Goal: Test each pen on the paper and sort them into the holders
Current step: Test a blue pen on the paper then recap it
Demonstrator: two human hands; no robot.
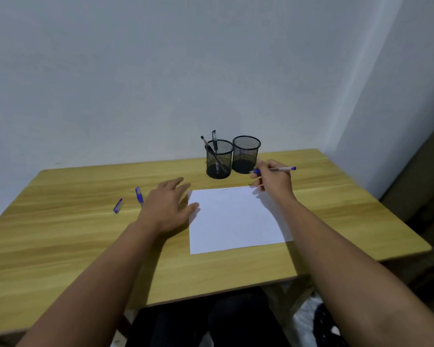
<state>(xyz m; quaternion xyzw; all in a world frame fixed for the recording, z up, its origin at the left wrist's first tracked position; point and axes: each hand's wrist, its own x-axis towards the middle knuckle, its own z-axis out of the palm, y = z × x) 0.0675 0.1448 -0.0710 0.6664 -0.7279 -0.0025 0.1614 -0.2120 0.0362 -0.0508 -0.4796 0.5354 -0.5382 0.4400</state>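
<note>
Blue pen (276, 169) in right hand (273, 180)

It looks like a plain study or small office corner in a room. A wooden worktop (85, 246) stands pushed into the corner of two bare white walls (161, 71), and it carries desk things only: two black mesh pen holders (246, 154), a white sheet of paper (231, 221) and a few blue pens (139, 194). There is no decoration on the walls
</note>
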